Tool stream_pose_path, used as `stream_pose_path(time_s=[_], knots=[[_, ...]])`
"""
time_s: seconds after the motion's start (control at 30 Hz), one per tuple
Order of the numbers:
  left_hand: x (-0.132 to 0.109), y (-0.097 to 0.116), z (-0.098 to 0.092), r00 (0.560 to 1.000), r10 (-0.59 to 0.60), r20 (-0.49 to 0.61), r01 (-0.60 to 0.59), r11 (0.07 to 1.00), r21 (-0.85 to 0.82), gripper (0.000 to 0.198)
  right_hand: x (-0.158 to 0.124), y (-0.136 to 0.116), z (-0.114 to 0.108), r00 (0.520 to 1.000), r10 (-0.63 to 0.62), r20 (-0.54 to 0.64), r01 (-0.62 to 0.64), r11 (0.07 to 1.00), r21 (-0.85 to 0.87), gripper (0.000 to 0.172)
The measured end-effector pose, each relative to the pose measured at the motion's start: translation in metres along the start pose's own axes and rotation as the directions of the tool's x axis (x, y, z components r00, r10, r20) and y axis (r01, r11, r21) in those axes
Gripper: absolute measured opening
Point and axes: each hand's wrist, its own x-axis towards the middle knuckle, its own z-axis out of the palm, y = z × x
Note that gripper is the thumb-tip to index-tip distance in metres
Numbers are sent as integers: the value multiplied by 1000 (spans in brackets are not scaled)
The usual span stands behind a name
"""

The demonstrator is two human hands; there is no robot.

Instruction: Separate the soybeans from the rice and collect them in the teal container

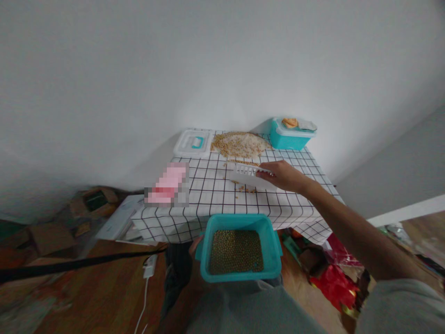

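Observation:
My right hand (276,174) grips a white slotted scoop or basket (248,175), held tilted on the checked tablecloth. Scattered tan beans lie behind it and around its lower edge. A larger heap of beans mixed with white grains (239,144) spreads near the wall. In front of the table edge, a teal bin (240,273) holds many greenish-tan beans (236,250). At the bin's left side, my left hand (196,246) is closed against its handle; most of its fingers are hidden behind the bin.
A clear lid (193,143) with a teal handle lies at the table's back left, a pink blurred item (168,183) at its left edge. A lidded teal box (292,134) stands back right. Cartons, a power strip (149,266) and red bags (335,287) are on the floor.

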Motion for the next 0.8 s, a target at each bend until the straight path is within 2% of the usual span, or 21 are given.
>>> stream_pose_path(time_s=[0.17, 0.33, 0.43, 0.57, 0.8], knots=[[2, -6, 3, 981, 194, -8, -193, 980, 45, 76, -7, -11, 4, 1000, 13, -27, -14, 999, -35, 29], [13, 8, 3, 960, 281, 18, -281, 958, 53, 83, -15, -27, 8, 997, 10, -73, -15, 997, -71, 28], [18, 16, 3, 951, 309, 20, -310, 949, 52, 77, -19, -34, 11, 997, -3, -81, -4, 995, -97, 27], [21, 22, 4, 943, 332, 24, -332, 943, 20, 81, -24, -41, 15, 997, -16, -82, 5, 990, -138, 28], [19, 18, 7, 948, 318, 15, -317, 948, -21, 82, -37, -63, 29, 994, -16, -106, -10, 971, -240, 30]])
